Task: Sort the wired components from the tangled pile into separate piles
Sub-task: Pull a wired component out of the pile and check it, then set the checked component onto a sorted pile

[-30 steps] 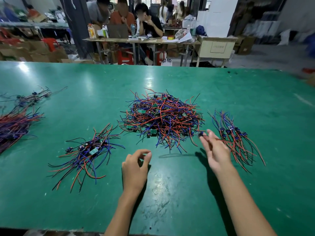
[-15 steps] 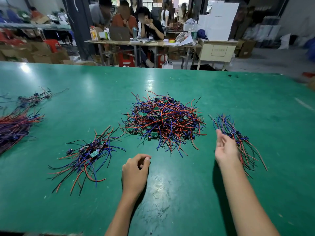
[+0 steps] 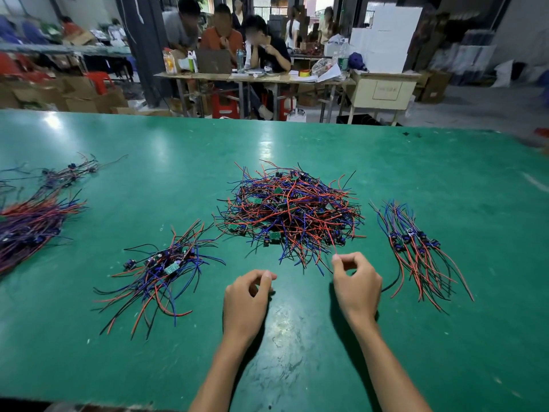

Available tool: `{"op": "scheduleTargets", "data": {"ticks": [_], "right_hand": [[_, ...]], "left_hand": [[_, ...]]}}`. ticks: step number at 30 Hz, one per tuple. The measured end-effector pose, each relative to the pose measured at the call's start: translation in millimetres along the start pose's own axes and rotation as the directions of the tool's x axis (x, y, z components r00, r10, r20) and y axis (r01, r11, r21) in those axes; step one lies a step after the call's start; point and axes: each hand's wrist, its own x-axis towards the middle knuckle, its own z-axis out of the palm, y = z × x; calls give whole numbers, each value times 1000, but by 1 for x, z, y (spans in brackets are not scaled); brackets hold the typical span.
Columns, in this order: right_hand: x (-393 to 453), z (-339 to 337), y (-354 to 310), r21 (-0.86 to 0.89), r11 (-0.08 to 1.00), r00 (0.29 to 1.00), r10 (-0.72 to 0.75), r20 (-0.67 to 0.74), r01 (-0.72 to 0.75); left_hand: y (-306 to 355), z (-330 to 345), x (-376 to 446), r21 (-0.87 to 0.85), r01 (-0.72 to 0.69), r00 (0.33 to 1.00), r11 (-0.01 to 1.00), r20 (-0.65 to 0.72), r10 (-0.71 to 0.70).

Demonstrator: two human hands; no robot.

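Observation:
A tangled pile (image 3: 292,212) of red, blue and black wired components with small green boards lies mid-table. To its left is a smaller sorted pile (image 3: 162,267); to its right another sorted pile (image 3: 416,248) of wires with blue parts. My right hand (image 3: 355,281) is at the tangled pile's near edge, thumb and forefinger pinching the end of a red wire (image 3: 332,246) that runs into the pile. My left hand (image 3: 246,295) rests on the green table (image 3: 297,352) just in front of the pile, fingers loosely curled, holding nothing.
Two more wire bundles (image 3: 35,221) lie at the far left edge. Beyond the table's far edge, several people sit at a cluttered desk (image 3: 255,75), with cartons and red stools around it.
My right hand has left the right sorted pile, moved left to the tangled pile's near edge and pinched a red wire end. The left hand has barely moved.

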Motion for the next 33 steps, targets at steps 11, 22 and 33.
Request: {"op": "scheduleTargets", "data": {"ticks": [11, 22, 33], "right_hand": [[-61, 7, -3, 143, 879, 781, -471, 411, 455], [2, 35, -3, -358, 906, 953, -128, 273, 224], [-45, 11, -9, 53, 973, 918, -230, 324, 225]], "left_hand": [[28, -16, 5, -354, 119, 976, 927, 213, -44], [18, -89, 77, 635, 254, 942, 729, -334, -37], [16, 17, 23, -53, 85, 991, 995, 109, -78]]}}
